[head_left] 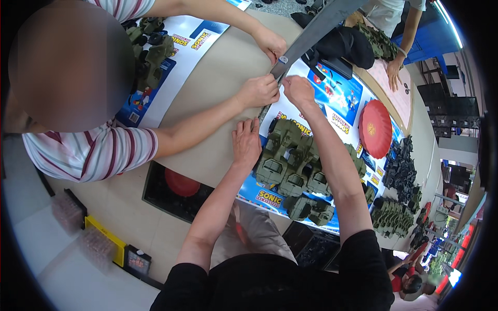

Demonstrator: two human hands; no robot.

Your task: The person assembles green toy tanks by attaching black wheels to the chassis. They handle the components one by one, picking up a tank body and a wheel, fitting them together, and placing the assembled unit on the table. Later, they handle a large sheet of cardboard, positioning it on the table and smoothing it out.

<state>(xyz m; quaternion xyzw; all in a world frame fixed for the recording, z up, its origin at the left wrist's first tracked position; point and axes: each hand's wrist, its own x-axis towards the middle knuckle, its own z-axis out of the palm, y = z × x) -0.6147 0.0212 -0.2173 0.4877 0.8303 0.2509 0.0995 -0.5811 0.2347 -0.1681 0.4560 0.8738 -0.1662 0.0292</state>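
Note:
My right hand [299,92] is closed in a pinch beside a grey metal post [321,25], at the far edge of a printed blue-and-white sheet [270,196]. Whatever its fingertips hold, if anything, is too small to make out. Flat on the table at the sheet's left edge, my left hand [246,142] rests with fingers stretched out, holding nothing. Green plastic toy vehicle bodies [285,150] stand on the sheet between my forearms. A co-worker's two hands, one hand [259,92] nearer and one hand [270,44] farther, are close to the post, just left of my right hand.
A red scalloped plastic dish [375,128] sits to the right, near piles of black parts [399,168] and green parts [392,216]. Another person's hand [394,75] rests on a pink board [386,88] at the far right. A black bin [174,189] stands below the table.

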